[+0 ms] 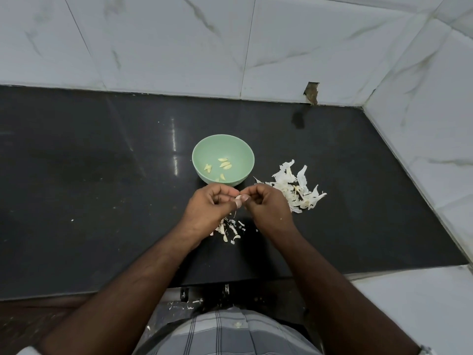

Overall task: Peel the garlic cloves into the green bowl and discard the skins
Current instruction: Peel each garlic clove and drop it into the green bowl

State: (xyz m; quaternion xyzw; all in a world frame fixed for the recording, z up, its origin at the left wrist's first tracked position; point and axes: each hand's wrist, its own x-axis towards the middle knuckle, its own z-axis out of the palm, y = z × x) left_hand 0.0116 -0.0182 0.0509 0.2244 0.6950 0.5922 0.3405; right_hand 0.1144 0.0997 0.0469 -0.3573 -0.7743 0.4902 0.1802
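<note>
Both hands meet mid-frame over the dark tabletop; left hand and right hand each pinch the same garlic clove between curled fingertips; green bowl sits just above them with a few peeled cloves inside; skin pile lies to the right, smaller scraps just below the hands.
</note>
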